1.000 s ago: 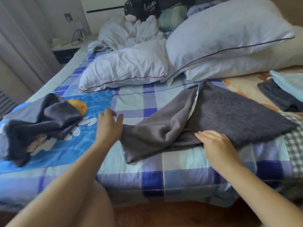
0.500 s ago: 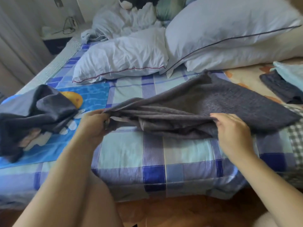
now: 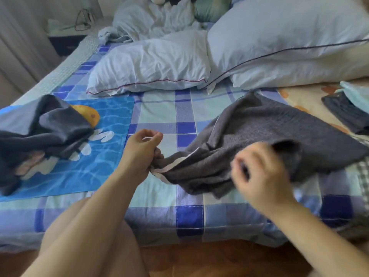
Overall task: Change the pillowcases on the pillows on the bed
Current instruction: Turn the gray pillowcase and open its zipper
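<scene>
A grey pillowcase lies bunched on the checked bed sheet near the front edge. My left hand grips its left corner, where a pale inner hem shows. My right hand is blurred, with fingers curled, over the pillowcase's near fold; whether it holds cloth is unclear. Three bare white pillows lie at the back: a small one, a large one and one beneath it.
A dark crumpled pillowcase sits on a blue printed cloth at the left. Folded dark and pale blue cloths lie at the right edge. A rumpled quilt and a nightstand are at the back. Wooden floor below.
The grey pillowcase, held stretched between both hands half a second ago, has dropped into a bunch. My right hand has moved down and left over it, and is now blurred.
</scene>
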Demonstrator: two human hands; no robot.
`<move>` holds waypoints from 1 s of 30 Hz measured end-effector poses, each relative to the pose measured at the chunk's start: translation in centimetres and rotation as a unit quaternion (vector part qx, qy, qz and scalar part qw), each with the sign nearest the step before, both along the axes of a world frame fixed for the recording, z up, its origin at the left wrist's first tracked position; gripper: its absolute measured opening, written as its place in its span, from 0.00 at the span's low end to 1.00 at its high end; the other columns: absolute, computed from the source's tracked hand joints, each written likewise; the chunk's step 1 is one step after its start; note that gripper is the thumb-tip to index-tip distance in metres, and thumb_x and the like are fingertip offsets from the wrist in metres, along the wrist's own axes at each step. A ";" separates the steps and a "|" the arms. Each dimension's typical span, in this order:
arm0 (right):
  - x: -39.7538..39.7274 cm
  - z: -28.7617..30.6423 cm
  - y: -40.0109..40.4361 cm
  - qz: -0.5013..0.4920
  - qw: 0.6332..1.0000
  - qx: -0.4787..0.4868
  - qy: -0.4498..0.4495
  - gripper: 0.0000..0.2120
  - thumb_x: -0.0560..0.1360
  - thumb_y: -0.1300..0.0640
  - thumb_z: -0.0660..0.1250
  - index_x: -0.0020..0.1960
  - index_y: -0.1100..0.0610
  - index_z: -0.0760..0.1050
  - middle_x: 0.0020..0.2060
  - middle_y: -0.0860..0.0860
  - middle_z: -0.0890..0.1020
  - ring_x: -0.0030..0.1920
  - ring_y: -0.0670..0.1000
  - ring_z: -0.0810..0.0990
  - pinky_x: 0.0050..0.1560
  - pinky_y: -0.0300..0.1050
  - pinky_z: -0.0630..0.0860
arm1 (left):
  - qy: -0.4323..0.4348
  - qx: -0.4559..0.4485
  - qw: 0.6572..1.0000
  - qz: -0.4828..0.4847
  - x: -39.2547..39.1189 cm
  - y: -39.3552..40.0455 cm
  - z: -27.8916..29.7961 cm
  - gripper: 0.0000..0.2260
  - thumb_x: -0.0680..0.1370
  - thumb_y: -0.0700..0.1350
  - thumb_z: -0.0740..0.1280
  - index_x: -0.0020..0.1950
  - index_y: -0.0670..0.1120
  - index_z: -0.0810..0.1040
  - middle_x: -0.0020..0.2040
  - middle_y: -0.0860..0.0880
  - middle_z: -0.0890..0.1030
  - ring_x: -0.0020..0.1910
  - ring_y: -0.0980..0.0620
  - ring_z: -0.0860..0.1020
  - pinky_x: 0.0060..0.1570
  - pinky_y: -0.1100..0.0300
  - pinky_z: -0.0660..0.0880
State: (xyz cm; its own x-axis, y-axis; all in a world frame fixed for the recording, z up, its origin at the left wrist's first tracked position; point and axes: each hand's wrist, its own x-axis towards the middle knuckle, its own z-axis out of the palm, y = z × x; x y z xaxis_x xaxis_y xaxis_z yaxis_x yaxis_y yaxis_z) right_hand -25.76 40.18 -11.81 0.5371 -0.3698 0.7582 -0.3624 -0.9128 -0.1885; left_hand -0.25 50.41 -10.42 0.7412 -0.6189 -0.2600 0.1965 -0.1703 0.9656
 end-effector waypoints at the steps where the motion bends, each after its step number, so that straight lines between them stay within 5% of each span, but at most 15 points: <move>1: 0.6 -0.5 1.5 0.046 0.998 0.002 0.047 0.07 0.77 0.61 0.67 0.40 0.61 0.76 0.39 0.56 0.75 0.41 0.59 0.74 0.44 0.55 0.73 | -0.060 0.026 0.998 0.012 0.0 0.0 0.2 0.08 0.80 0.45 0.69 0.44 0.45 0.74 0.28 0.51 0.71 0.27 0.50 0.69 0.34 0.56 0.71; 5: 1.5 -4.4 2.1 0.032 0.969 0.049 0.238 0.11 0.75 0.48 0.69 0.48 0.56 0.78 0.47 0.52 0.75 0.50 0.57 0.73 0.50 0.54 0.74 | -0.398 0.187 0.898 -0.002 -1.3 1.9 2.1 0.17 0.78 0.55 0.69 0.35 0.46 0.70 0.30 0.50 0.73 0.32 0.50 0.72 0.33 0.55 0.67; 8: 1.6 -5.8 1.0 -0.002 0.956 0.091 0.278 0.16 0.73 0.46 0.71 0.55 0.56 0.77 0.53 0.54 0.74 0.57 0.58 0.73 0.56 0.54 0.75 | -0.403 0.335 0.831 -0.186 -3.0 3.8 2.0 0.23 0.76 0.65 0.65 0.35 0.46 0.72 0.28 0.50 0.77 0.28 0.50 0.78 0.32 0.57 0.72; 11: 1.9 -6.3 0.5 -0.010 0.959 0.100 0.265 0.13 0.74 0.56 0.72 0.56 0.59 0.77 0.57 0.55 0.75 0.60 0.58 0.73 0.59 0.55 0.75 | -0.422 0.446 0.737 -0.284 -3.4 3.9 0.9 0.30 0.74 0.73 0.60 0.42 0.46 0.76 0.30 0.48 0.81 0.31 0.49 0.81 0.36 0.56 0.76; 14: 1.7 -6.2 0.1 -0.008 0.959 0.089 0.271 0.16 0.72 0.65 0.71 0.59 0.61 0.78 0.58 0.56 0.76 0.61 0.58 0.74 0.58 0.53 0.77 | -0.463 0.427 0.736 -0.247 -4.3 3.5 1.5 0.32 0.71 0.78 0.55 0.42 0.48 0.70 0.38 0.48 0.83 0.38 0.47 0.79 0.36 0.54 0.70; 17: 1.4 -6.4 -0.3 0.004 0.962 0.091 0.259 0.15 0.71 0.64 0.74 0.58 0.60 0.80 0.57 0.55 0.76 0.60 0.57 0.75 0.55 0.51 0.79 | -0.563 0.392 0.690 -0.231 -6.7 3.4 2.4 0.30 0.71 0.78 0.56 0.41 0.51 0.64 0.44 0.48 0.79 0.46 0.43 0.80 0.38 0.53 0.67; 22: 2.2 -7.2 -1.4 0.009 0.977 0.122 0.176 0.05 0.75 0.60 0.70 0.50 0.59 0.83 0.50 0.54 0.80 0.52 0.57 0.76 0.54 0.50 0.76 | -0.634 0.388 0.608 -0.280 -8.5 2.9 0.6 0.18 0.80 0.60 0.62 0.66 0.54 0.71 0.56 0.49 0.81 0.53 0.43 0.81 0.40 0.56 0.65; 26: 2.3 -6.4 -1.9 0.003 0.976 0.155 0.150 0.08 0.73 0.62 0.74 0.52 0.60 0.84 0.47 0.53 0.81 0.49 0.55 0.78 0.54 0.41 0.69 | -0.554 0.458 0.646 -0.257 -4.3 2.8 0.9 0.08 0.79 0.48 0.63 0.57 0.49 0.76 0.53 0.45 0.80 0.52 0.40 0.81 0.43 0.55 0.68; 30: 2.2 -5.1 -0.9 0.040 0.971 0.183 0.149 0.11 0.74 0.61 0.74 0.56 0.57 0.84 0.50 0.50 0.81 0.53 0.51 0.78 0.58 0.38 0.70 | -0.500 0.440 0.734 -0.129 1.0 3.5 1.1 0.03 0.76 0.45 0.65 0.46 0.50 0.79 0.44 0.44 0.79 0.42 0.38 0.77 0.41 0.52 0.73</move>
State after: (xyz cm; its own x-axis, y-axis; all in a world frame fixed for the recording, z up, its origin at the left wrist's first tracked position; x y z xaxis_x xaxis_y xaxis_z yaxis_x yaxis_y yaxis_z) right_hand -23.59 39.25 -16.95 0.7508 -0.5325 0.3908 -0.3804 -0.8323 -0.4033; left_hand 0.73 53.96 -9.37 0.7209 -0.6912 -0.0495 -0.6852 -0.7217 0.0983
